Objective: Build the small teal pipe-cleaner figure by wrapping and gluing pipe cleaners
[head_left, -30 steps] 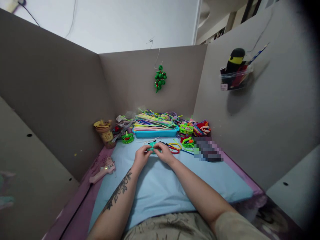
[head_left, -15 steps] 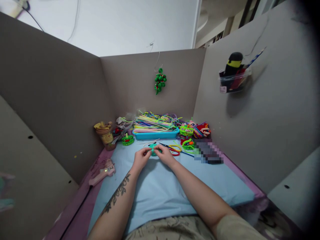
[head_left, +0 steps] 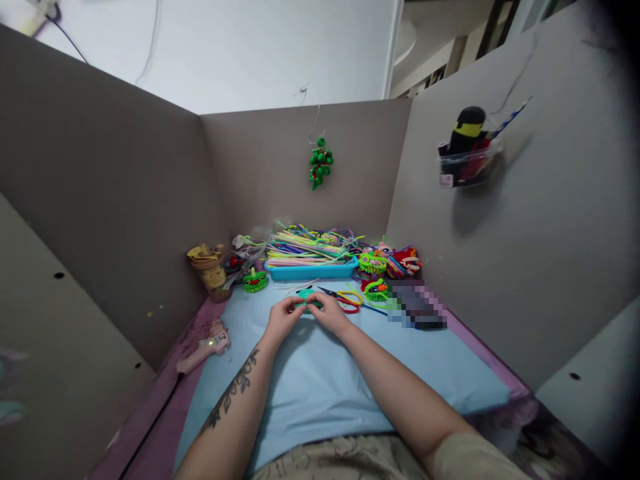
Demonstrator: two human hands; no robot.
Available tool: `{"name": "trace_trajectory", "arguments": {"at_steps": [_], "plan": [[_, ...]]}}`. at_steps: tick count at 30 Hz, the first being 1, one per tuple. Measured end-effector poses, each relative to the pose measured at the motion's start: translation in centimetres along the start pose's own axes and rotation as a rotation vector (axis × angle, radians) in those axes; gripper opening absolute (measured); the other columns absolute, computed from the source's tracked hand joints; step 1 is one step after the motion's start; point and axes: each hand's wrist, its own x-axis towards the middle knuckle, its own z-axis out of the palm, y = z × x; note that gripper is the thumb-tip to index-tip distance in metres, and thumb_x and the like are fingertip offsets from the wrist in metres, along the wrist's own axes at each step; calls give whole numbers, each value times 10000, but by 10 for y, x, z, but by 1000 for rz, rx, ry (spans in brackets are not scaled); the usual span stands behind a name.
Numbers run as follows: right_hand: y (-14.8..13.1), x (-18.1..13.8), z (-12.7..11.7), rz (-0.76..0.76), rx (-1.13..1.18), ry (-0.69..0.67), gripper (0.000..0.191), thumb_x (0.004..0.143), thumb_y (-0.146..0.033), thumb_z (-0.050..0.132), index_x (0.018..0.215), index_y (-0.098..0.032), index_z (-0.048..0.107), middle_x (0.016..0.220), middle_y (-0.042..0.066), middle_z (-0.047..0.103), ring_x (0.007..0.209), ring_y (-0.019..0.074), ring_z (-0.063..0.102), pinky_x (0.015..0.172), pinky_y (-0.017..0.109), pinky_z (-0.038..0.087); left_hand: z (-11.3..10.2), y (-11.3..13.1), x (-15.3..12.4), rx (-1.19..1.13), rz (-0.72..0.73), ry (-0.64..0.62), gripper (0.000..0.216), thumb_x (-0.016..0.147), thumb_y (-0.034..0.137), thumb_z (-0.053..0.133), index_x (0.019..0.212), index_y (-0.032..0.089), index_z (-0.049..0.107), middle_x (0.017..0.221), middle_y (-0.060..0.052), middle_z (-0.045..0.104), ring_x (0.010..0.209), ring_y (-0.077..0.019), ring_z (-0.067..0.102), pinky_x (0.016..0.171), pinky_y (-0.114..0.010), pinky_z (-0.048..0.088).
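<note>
Between my two hands is a small teal-green fuzzy piece (head_left: pixel 306 294), which looks like bent pipe cleaner; its exact shape is partly covered by fingers. My left hand (head_left: pixel 286 315) pinches its left side with thumb and fingertips. From the right, my right hand (head_left: pixel 327 312) pinches it too, and the fingertips of both hands nearly meet. Just beyond my right hand lie scissors (head_left: pixel 353 301) with red and yellow handles, their dark blades pointing left. A few thin pale strips (head_left: pixel 300 287) rest on the blue table cover (head_left: pixel 320 380) behind the piece.
A blue tray (head_left: pixel 313 271) heaped with colourful pipe cleaners stands at the back. Green fuzzy figures (head_left: pixel 255 281) sit beside it. A pink glue gun (head_left: pixel 207 348) with a cord lies left; a blurred-out dark device (head_left: pixel 425 310) lies right. Grey panels (head_left: pixel 300 147) enclose the table.
My fingertips have shifted slightly on the teal-green piece, the two hands drawing a little closer together. Everything else stays where it was.
</note>
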Motion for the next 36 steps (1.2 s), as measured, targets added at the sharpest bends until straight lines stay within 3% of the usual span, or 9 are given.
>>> {"name": "trace_trajectory", "arguments": {"at_steps": [5,12,14,19,26,31,36], "plan": [[-1,0,1,-21,12,30,114,717,-147,542,786,-186,625,790,20,631,779,159,576,721,273,440,0,1,0,-9,-33,-19,236,673,350,658,750,127,674,651,-35,642,580,-124,543,564,-228,411],[-8,-1,-1,-33,49,35,67,707,-149,556,722,-188,608,759,22,633,756,165,575,727,289,443,3,7,-2,-282,-221,-69,289,652,383,680,720,113,604,567,-10,599,523,-105,532,526,-218,400],[-9,-1,-1,4,55,43,60,713,-180,568,755,-190,610,783,26,636,772,169,578,731,292,451,2,9,-2,-285,-207,-62,298,632,380,702,726,114,604,582,-13,608,534,-106,540,532,-217,405],[0,0,2,160,170,45,281,728,-281,592,991,-184,580,915,43,638,782,160,590,686,271,472,-3,7,0,-210,-142,43,323,592,352,738,794,128,624,658,-22,631,564,-111,554,541,-218,421],[0,2,2,269,234,-28,189,734,-307,573,842,-158,617,656,-8,591,540,116,519,515,230,414,-2,11,-1,-121,-76,1,280,617,321,717,824,134,688,793,-69,688,687,-164,603,647,-272,473],[-7,1,1,220,258,7,127,694,-264,613,759,-155,623,666,-1,603,580,122,529,560,241,427,-2,12,-2,-99,-125,-9,270,619,362,715,749,126,689,634,-40,661,587,-144,578,575,-248,443],[-9,0,1,44,196,58,36,707,-201,606,705,-174,630,761,36,636,737,160,580,680,277,459,-1,8,-3,-303,-321,-46,359,594,425,729,731,101,659,581,-36,634,538,-131,566,531,-239,429]]}}
